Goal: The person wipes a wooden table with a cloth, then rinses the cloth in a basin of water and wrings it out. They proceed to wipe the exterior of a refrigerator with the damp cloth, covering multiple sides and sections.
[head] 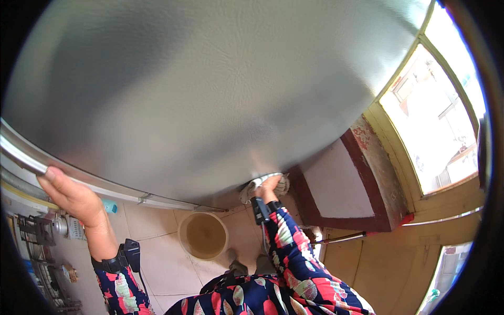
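A large grey panel (236, 78) with a finely textured, shiny surface fills the upper view; it looks like the side or door of a refrigerator. Along its left lies a bright metal edge (23, 151), which my left hand (76, 201) grips with the thumb on top; the other fingers are mostly hidden. Low on the panel's right, my right hand (269, 185) holds a pale striped cloth (252, 191) against the surface. Below the panel, between the two arms, a round light plastic bucket (206, 236) of murky brownish water stands on the floor.
Light tiles (157, 252) cover the floor under my feet. A maroon-bordered wall section (338, 181) and a yellowish door frame (393, 157) stand right. A long handle (342, 237) leans there. At far left are a dark rack (35, 230) and a metal pot (60, 225).
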### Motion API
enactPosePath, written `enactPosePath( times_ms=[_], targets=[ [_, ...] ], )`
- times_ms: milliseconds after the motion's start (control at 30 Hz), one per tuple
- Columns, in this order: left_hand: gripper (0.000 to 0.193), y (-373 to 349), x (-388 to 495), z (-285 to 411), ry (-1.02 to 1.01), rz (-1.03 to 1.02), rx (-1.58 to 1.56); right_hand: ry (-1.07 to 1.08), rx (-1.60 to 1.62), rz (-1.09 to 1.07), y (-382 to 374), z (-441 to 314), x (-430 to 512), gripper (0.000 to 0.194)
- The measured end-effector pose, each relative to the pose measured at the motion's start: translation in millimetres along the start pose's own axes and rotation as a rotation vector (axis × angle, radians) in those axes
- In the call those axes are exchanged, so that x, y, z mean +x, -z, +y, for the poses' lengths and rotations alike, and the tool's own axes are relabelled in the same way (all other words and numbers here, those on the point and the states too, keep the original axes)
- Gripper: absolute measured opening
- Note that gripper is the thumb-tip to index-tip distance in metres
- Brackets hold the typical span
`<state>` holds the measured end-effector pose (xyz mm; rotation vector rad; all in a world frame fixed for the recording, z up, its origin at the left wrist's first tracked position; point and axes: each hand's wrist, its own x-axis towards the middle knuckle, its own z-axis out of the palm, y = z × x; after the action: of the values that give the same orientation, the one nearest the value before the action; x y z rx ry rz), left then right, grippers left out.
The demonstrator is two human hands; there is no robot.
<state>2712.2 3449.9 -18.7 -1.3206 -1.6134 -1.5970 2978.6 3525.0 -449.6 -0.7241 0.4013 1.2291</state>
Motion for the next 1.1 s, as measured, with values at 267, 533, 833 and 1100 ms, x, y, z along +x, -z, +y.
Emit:
enactPosePath(
  times_ms=[267, 533, 833, 1100],
  targets=[
    [0.055, -132, -56, 30, -0.003, -0.34, -0.267, 0.184, -0.708, 0.475, -50, -6, -19, 0.044],
    [0.067, -216, -135, 88, -0.12, -0.501, -0.492, 0.692, -0.865, 0.228, -145, -23, -66, 0.047],
    [0.068, -230, -144, 137, -0.236, -0.449, -0.646, 0.797, -0.859, 0.451, -117, -23, -41, 0.054],
    [0.07, -217, -120, 140, -0.244, -0.513, -0.673, 0.229, -0.758, 0.514, -97, -35, -59, 0.059]
  ],
)
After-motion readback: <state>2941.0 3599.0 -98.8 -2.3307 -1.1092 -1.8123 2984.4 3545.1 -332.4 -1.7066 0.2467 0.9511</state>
